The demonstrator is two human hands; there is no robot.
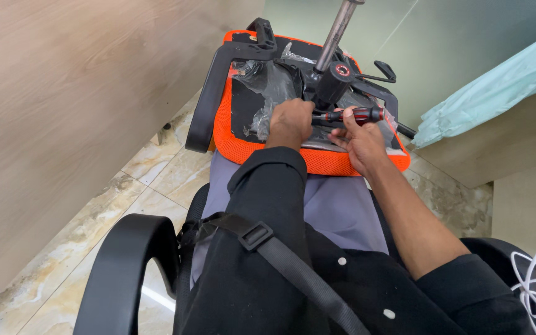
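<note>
Orange mesh seat (324, 162) is lying upside down across the person's lap, its black mechanism (330, 87) facing up. Just below that mechanism, the right hand (361, 139) is curling its fingers around a red-and-black screwdriver (352, 115), while the left hand (290, 121) is pressing closed against the mechanism's base. Loose plastic wrap (268, 93) beside the mechanism could likely make the tip slip toward the left hand.

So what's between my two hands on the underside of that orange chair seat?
In the head view, the screwdriver spans the gap: right hand grips its red-and-black handle, its tip pointing toward the left hand, with crinkled clear plastic wrap beneath.
</note>
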